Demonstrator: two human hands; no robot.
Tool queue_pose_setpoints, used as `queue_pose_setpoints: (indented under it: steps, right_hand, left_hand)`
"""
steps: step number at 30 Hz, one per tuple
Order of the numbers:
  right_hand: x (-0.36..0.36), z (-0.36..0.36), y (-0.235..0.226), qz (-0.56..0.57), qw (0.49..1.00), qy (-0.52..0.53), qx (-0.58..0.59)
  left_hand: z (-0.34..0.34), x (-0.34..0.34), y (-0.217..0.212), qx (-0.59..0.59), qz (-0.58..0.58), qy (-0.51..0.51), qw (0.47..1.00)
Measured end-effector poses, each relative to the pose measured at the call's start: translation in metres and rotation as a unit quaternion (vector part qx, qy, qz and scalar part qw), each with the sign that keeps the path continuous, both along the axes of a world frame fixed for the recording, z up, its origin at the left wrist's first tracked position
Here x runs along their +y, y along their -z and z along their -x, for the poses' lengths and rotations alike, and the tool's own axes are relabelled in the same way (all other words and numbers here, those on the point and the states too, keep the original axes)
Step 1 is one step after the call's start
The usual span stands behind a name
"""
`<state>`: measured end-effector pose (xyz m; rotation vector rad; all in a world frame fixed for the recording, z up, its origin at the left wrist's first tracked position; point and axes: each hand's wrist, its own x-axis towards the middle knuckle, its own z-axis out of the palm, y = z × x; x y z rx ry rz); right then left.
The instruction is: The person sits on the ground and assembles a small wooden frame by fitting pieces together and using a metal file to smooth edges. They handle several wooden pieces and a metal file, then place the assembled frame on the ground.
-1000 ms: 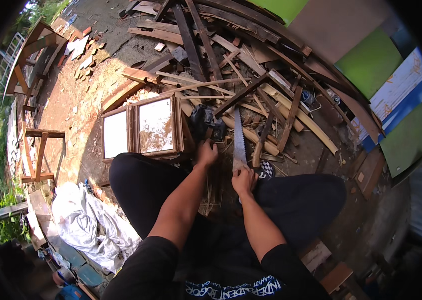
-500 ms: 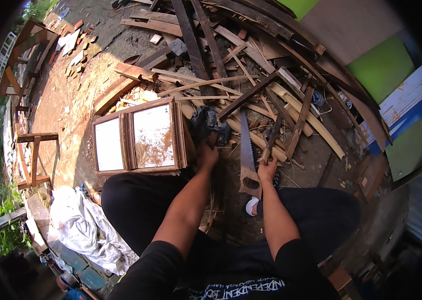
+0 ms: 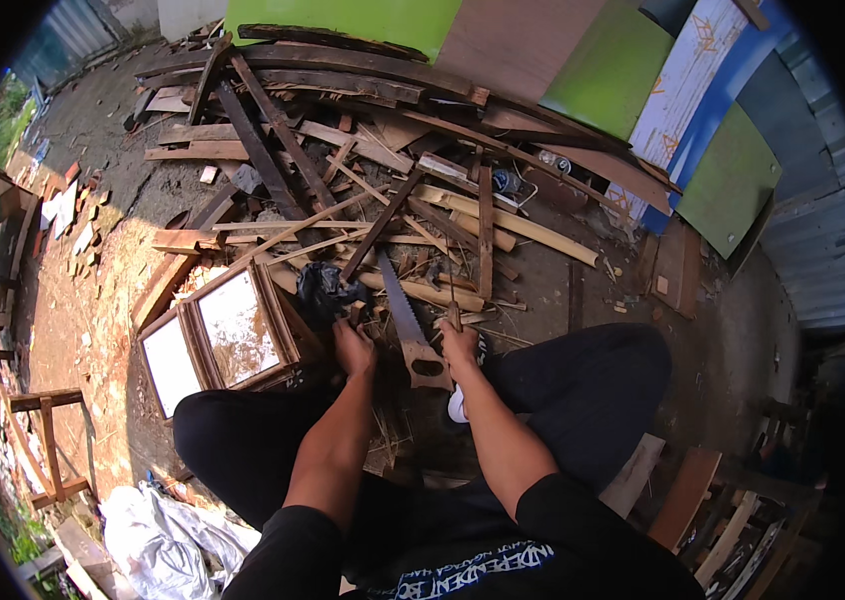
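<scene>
My right hand (image 3: 459, 345) is closed around a slim stick-like tool with a brown handle (image 3: 454, 316); its thin dark shaft points away from me, and its exact kind is unclear. Just left of that hand lies a handsaw (image 3: 401, 305), its toothed blade pointing away and its wooden grip toward me. My left hand (image 3: 354, 347) is closed low beside a black plastic bag (image 3: 327, 292); whatever its fingers grip is mostly hidden. To its left, a brown wooden frame piece (image 3: 274, 319) with white, dirt-stained panels leans at a tilt next to my left knee.
Beyond my hands spreads a heap of planks and sticks (image 3: 373, 235). Painted boards (image 3: 608, 75) and corrugated metal sheets (image 3: 823, 235) stand behind and right. A white cloth (image 3: 168, 545) lies at lower left, near a small wooden stand (image 3: 50, 445). Loose boards (image 3: 683, 495) lie at lower right.
My view has turned to the right, so the scene sits lower and further left. Both hands stay near the saw and bag; the right one now shows a brown handle in its grasp.
</scene>
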<state>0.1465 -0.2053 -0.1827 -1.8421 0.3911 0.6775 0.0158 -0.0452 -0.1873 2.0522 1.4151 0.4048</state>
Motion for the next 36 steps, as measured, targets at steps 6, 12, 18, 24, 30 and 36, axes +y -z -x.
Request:
queue_pose_setpoints:
  steps: [6, 12, 18, 24, 30, 36]
  right_hand:
    - [-0.005, 0.004, -0.128, -0.084, 0.995, 0.051, 0.002]
    - [-0.049, -0.005, -0.261, -0.276, 0.936, 0.022, -0.216]
    - [-0.137, -0.012, -0.343, -0.369, 0.886, -0.051, -0.277]
    - [-0.198, -0.010, -0.377, -0.456, 0.858, -0.020, -0.235]
    - [-0.208, 0.004, -0.393, -0.479, 0.847, 0.010, -0.231]
    - [-0.220, 0.008, -0.397, -0.483, 0.847, 0.003, -0.223]
  left_hand:
    - [-0.034, -0.016, -0.093, -0.190, -0.033, 0.065, 0.979]
    - [-0.082, -0.030, -0.203, -0.384, -0.038, 0.156, 0.909]
    - [-0.064, -0.080, -0.338, -0.418, -0.149, 0.214, 0.870]
    - [-0.055, -0.107, -0.445, -0.441, -0.167, 0.292, 0.832]
    - [-0.051, -0.122, -0.496, -0.453, -0.177, 0.317, 0.814]
    - [-0.060, -0.130, -0.494, -0.457, -0.161, 0.351, 0.801]
